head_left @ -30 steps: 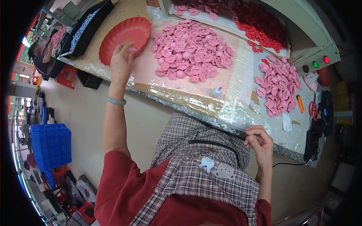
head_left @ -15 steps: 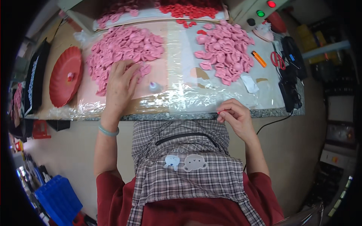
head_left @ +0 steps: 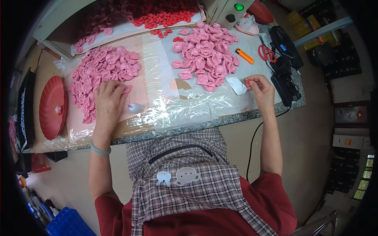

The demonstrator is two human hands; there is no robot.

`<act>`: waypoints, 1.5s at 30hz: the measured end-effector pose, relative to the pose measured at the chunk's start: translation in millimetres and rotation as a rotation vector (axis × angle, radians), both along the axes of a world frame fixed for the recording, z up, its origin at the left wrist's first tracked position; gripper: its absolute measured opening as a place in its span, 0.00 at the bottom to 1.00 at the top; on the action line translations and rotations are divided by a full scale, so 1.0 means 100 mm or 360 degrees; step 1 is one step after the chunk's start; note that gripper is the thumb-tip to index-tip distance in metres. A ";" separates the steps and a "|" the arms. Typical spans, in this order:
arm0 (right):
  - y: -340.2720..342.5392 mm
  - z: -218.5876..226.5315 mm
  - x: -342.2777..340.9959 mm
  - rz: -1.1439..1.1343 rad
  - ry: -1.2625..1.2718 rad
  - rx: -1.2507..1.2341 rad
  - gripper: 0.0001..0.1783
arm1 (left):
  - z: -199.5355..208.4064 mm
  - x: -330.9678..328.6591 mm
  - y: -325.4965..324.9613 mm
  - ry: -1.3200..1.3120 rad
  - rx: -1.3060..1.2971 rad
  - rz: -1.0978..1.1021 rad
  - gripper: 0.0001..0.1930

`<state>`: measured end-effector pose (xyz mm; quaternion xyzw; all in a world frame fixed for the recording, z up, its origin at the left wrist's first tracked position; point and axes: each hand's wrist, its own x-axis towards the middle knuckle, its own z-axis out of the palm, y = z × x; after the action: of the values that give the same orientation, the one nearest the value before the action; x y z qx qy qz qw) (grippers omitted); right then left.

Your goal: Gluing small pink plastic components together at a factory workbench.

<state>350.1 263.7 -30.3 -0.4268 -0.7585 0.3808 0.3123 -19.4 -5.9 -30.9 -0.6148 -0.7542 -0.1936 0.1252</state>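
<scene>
My left hand (head_left: 107,101) is closed at the near edge of the left heap of pink curled pieces (head_left: 104,63). A pink curled piece (head_left: 126,89) pokes out between its thumb and fingertips. A small bottle with a pointed tip (head_left: 136,107) lies just right of that hand. Over the right side of the table, my right hand (head_left: 261,89) pinches a small red piece (head_left: 247,82), mostly covered by the fingers. Beside it is a folded white paper (head_left: 236,85). A second heap of pink pieces (head_left: 208,53) spreads farther back.
A red scalloped dish (head_left: 50,118) stands at left. Small red pieces (head_left: 165,19) fill part of the box at the back. An orange lighter (head_left: 245,56), red-handled scissors (head_left: 267,53) and a black adapter with cable (head_left: 284,87) lie at right. Plastic film covers the tabletop.
The view has turned. My right hand has gone from the table's front edge to beside the white paper, still holding the red piece. A pink piece now shows in my left fingertips.
</scene>
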 end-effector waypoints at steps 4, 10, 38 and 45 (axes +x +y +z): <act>0.22 -0.08 -0.12 -0.0004 -0.0122 0.0009 0.06 | 0.04 -0.01 -0.07 0.0031 0.0119 0.0009 0.12; 0.22 0.02 -0.19 0.0091 -0.0409 0.0406 0.06 | 0.03 -0.02 -0.16 -0.0492 0.0426 0.0081 0.12; 0.50 0.16 -2.75 0.0883 -0.1162 0.1283 0.08 | -0.08 0.55 -0.88 -0.2192 0.0978 0.0087 0.12; -0.32 0.66 -2.03 0.1125 -0.0385 0.0968 0.13 | 0.03 0.77 -0.93 -0.1900 0.0741 -0.0197 0.12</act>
<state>147.5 231.9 36.0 -0.0734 -0.9650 0.1721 0.1838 57.4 -98.9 -28.0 -0.4004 -0.5956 -0.6678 -0.1973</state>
